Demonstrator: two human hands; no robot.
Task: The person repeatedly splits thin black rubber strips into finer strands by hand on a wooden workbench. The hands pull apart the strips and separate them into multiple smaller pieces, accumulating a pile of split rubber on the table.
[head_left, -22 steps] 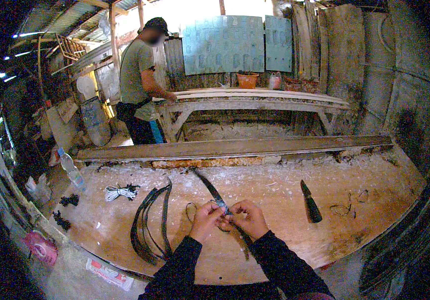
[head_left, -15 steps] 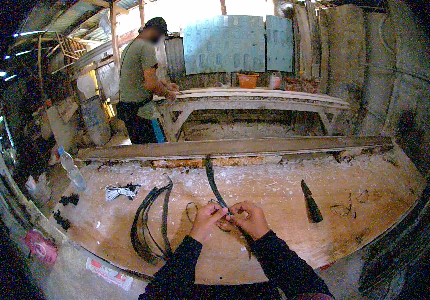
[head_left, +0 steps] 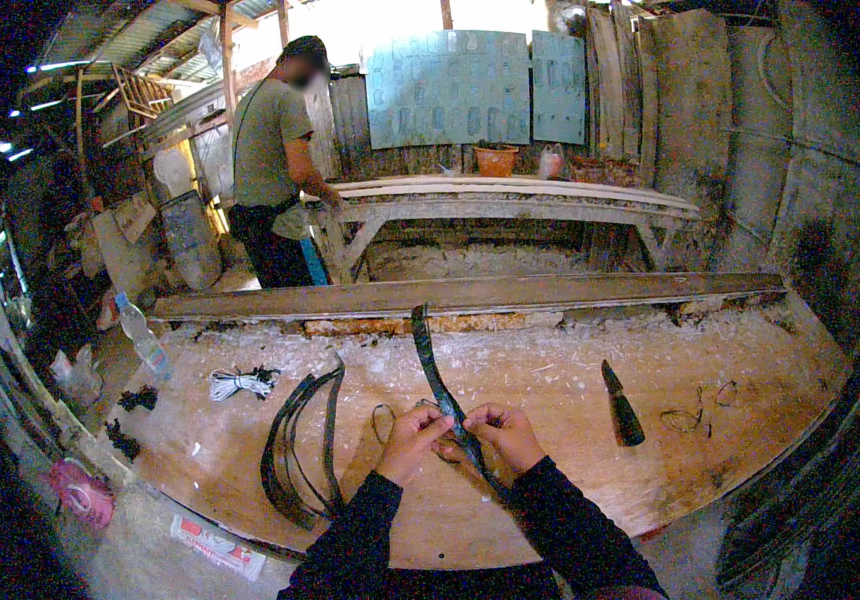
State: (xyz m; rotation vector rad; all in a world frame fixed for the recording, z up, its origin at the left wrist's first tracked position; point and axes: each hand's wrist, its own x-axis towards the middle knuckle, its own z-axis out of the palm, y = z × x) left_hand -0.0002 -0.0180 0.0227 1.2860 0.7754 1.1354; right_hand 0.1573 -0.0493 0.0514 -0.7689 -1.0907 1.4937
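Note:
A long, flat black strip (head_left: pixel 428 360), its material unclear, runs from near the table's back edge down between my hands. My left hand (head_left: pixel 412 440) pinches it at the middle between thumb and fingers. Just to the right, my right hand (head_left: pixel 508 436) is closed at the strip's edge, with thumb and forefinger together. The lower end slants past my right wrist. Left of my hands lie several curved black strips (head_left: pixel 285 450). A thin loop (head_left: pixel 382 424) rests by my left hand. Farther right is a dark, tapered, knife-like tool (head_left: pixel 623 405), its point away from me.
The wooden tabletop (head_left: pixel 570 500) carries a white cord bundle (head_left: pixel 240 383), black bundles (head_left: pixel 137 399), thin loops (head_left: pixel 688 416) and pale scraps. A plastic bottle (head_left: pixel 140 335) is at the left edge. Behind a long board (head_left: pixel 510 295), a person (head_left: pixel 275 150) stands by another bench (head_left: pixel 510 208).
The black strip has turned, showing more of its flat face, and its lower end has shifted. My right hand has moved slightly right. The person behind has drawn their hands back from the bench top.

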